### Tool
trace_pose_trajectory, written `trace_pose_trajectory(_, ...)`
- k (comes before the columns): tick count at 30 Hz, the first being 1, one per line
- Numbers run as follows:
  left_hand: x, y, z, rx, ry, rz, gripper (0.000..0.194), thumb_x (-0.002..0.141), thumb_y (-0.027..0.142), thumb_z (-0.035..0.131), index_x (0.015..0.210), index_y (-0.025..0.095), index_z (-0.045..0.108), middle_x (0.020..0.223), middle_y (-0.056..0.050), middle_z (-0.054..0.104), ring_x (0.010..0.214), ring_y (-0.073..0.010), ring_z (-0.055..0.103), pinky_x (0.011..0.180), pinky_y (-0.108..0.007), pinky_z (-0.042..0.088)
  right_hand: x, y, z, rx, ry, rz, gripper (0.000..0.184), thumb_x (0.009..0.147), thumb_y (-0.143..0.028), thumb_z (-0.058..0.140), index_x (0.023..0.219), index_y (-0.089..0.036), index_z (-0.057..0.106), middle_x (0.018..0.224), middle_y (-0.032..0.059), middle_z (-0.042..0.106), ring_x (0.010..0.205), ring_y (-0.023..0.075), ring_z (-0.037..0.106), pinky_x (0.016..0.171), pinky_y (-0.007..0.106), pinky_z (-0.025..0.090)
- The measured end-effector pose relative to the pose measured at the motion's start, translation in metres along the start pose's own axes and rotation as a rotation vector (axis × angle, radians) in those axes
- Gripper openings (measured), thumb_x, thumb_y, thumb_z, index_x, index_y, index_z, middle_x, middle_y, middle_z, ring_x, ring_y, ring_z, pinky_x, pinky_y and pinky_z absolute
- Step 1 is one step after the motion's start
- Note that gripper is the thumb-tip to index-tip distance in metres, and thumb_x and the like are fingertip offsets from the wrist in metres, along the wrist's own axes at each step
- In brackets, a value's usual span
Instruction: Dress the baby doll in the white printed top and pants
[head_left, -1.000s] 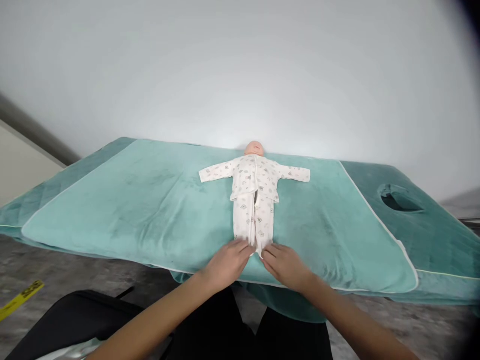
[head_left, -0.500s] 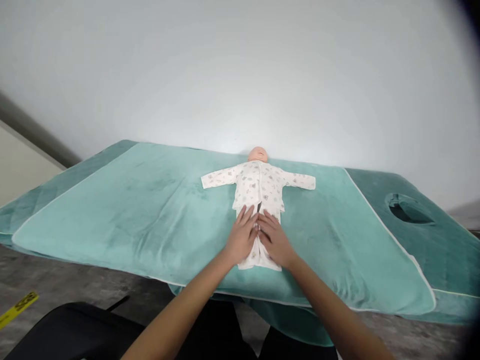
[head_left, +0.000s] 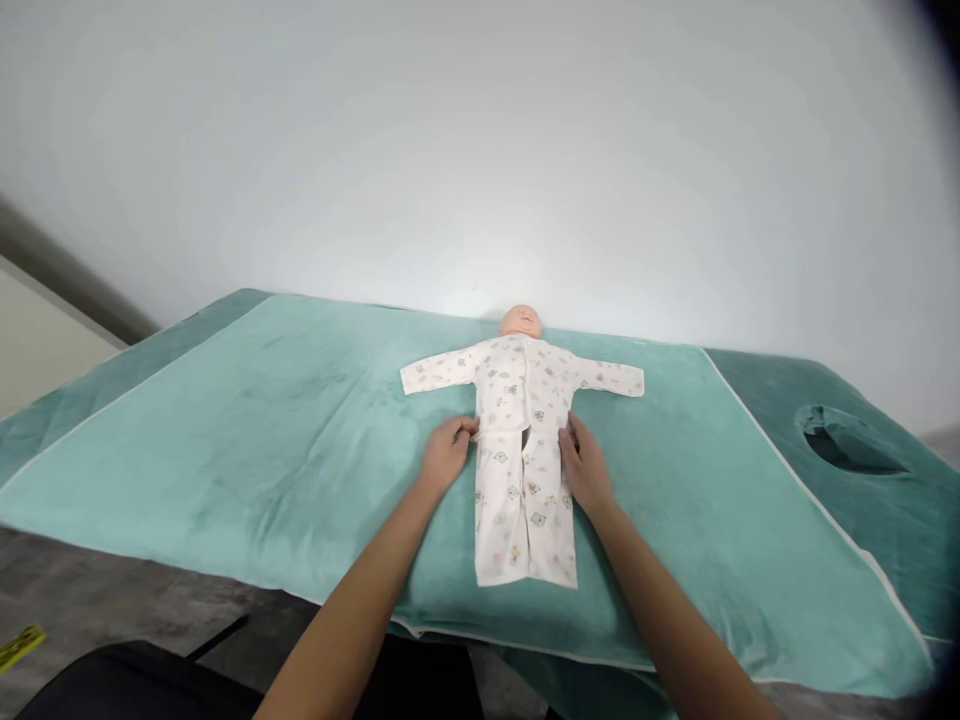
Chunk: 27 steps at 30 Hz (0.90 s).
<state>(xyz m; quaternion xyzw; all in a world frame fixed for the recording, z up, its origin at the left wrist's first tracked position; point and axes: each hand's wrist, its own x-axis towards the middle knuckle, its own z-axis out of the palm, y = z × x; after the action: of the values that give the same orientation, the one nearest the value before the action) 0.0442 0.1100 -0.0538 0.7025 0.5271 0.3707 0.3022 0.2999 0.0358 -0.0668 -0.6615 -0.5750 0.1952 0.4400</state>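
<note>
A baby doll lies on its back, its bald head (head_left: 520, 321) towards the wall. It is dressed in a white printed baby shirt (head_left: 499, 385) with both sleeves spread wide. White printed baby pants (head_left: 501, 510) lie flat below the shirt hem, with a dark gap showing at the middle front. At the left side of the hem, my left hand (head_left: 448, 450) pinches the edge of the cloth with curled fingers. My right hand (head_left: 587, 465) holds the opposite side edge between thumb and fingers; its fingertips are partly hidden. Which layer each hand grips is hard to tell.
The doll lies on a bed covered by a pale green sheet (head_left: 300, 440) with white piping. A face hole (head_left: 851, 445) opens in the darker green bed cover at the right. A white wall (head_left: 480, 150) stands behind, and a black chair (head_left: 135, 685) at lower left.
My hands have moved apart, from flat on the middle of the pants to the two sides at the hem. The pants now show down to their lower edge, and the view has shifted slightly.
</note>
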Motion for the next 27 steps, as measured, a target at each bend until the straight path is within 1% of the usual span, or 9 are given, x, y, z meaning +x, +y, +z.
trace_pose_trajectory(2, 0.006, -0.005, -0.005, 0.088, 0.105, -0.007, 0.031, 0.086, 0.016, 0.04, 0.091, 0.021, 0.07, 0.092, -0.006, 0.074, 0.094, -0.0232, 0.069, 0.092, -0.041, 0.055, 0.0, 0.012, 0.001, -0.107, -0.049, -0.092, 0.049, 0.103, -0.051, 0.032, 0.13, -0.023, 0.062, 0.13, 0.0114, 0.066, 0.121, 0.0296, 0.061, 0.107, 0.053, 0.046)
trace_pose_trajectory(5, 0.023, -0.011, -0.015, 0.298, 0.226, 0.104, 0.04, 0.089, 0.018, 0.041, 0.12, 0.019, 0.066, 0.128, -0.013, 0.067, 0.128, -0.0272, 0.057, 0.111, -0.047, 0.043, 0.008, 0.033, -0.007, -0.226, -0.013, -0.125, 0.048, 0.103, -0.049, 0.031, 0.126, -0.022, 0.063, 0.129, 0.0116, 0.066, 0.124, 0.0289, 0.058, 0.107, 0.053, 0.046)
trace_pose_trajectory(7, 0.038, -0.014, -0.022, 0.446, 0.203, 0.169, 0.048, 0.094, 0.022, 0.04, 0.139, 0.019, 0.056, 0.152, -0.013, 0.05, 0.147, -0.0288, 0.037, 0.122, -0.053, 0.026, 0.028, 0.046, -0.016, -0.327, 0.057, -0.15, 0.052, 0.102, -0.051, 0.034, 0.137, -0.019, 0.055, 0.142, 0.0144, 0.057, 0.136, 0.0295, 0.049, 0.111, 0.053, 0.042)
trace_pose_trajectory(10, 0.06, -0.019, -0.032, 0.587, 0.106, 0.147, 0.053, 0.099, 0.031, 0.037, 0.15, 0.022, 0.044, 0.164, -0.01, 0.031, 0.155, -0.0291, 0.02, 0.125, -0.059, 0.008, 0.07, 0.066, -0.033, -0.547, 0.118, -0.24, 0.064, 0.101, -0.051, 0.037, 0.154, -0.015, 0.035, 0.164, 0.0157, 0.028, 0.154, 0.0287, 0.021, 0.121, 0.054, 0.027)
trace_pose_trajectory(13, 0.077, -0.034, -0.047, 0.638, 0.027, 0.054, 0.057, 0.1, 0.036, 0.034, 0.155, 0.023, 0.036, 0.165, -0.01, 0.028, 0.155, -0.0294, 0.02, 0.124, -0.061, 0.01, 0.106, 0.09, -0.053, -0.716, 0.011, -0.182, 0.067, 0.102, -0.05, 0.033, 0.16, -0.018, 0.023, 0.168, 0.0127, 0.017, 0.157, 0.0261, 0.01, 0.124, 0.054, 0.018)
trace_pose_trajectory(17, 0.09, -0.064, -0.066, 0.709, -0.038, 0.011, 0.061, 0.1, 0.04, 0.033, 0.158, 0.02, 0.03, 0.163, -0.011, 0.034, 0.154, -0.0273, 0.025, 0.125, -0.055, 0.013, 0.126, 0.119, -0.072, -0.792, -0.078, 0.055, 0.075, 0.101, -0.057, 0.026, 0.161, -0.012, 0.018, 0.166, 0.0153, 0.022, 0.155, 0.0262, 0.018, 0.124, 0.053, 0.018)
trace_pose_trajectory(20, 0.091, -0.075, -0.076, 0.789, -0.094, -0.028, 0.064, 0.101, 0.043, 0.03, 0.159, 0.015, 0.028, 0.162, -0.011, 0.036, 0.153, -0.0261, 0.026, 0.126, -0.05, 0.014, 0.126, 0.131, -0.078, -0.826, -0.089, 0.139, 0.079, 0.1, -0.061, 0.021, 0.16, -0.01, 0.021, 0.166, 0.0144, 0.023, 0.154, 0.026, 0.02, 0.125, 0.05, 0.015)
trace_pose_trajectory(23, 0.08, -0.07, -0.092, 0.869, -0.155, -0.047, 0.065, 0.102, 0.045, 0.025, 0.159, 0.015, 0.027, 0.162, -0.012, 0.036, 0.153, -0.0261, 0.027, 0.125, -0.049, 0.016, 0.12, 0.145, -0.091, -0.855, -0.114, 0.158, 0.077, 0.1, -0.061, 0.019, 0.161, -0.014, 0.021, 0.166, 0.0117, 0.023, 0.155, 0.0257, 0.019, 0.125, 0.05, 0.015)
trace_pose_trajectory(27, 0.045, -0.069, -0.136, 0.937, -0.175, -0.052, 0.065, 0.101, 0.052, 0.023, 0.159, 0.024, 0.029, 0.161, -0.008, 0.039, 0.153, -0.0256, 0.028, 0.124, -0.048, 0.018, 0.093, 0.183, -0.139, -0.876, -0.128, 0.139, 0.076, 0.1, -0.059, 0.018, 0.161, -0.015, 0.021, 0.167, 0.0113, 0.022, 0.155, 0.0273, 0.017, 0.124, 0.053, 0.016)
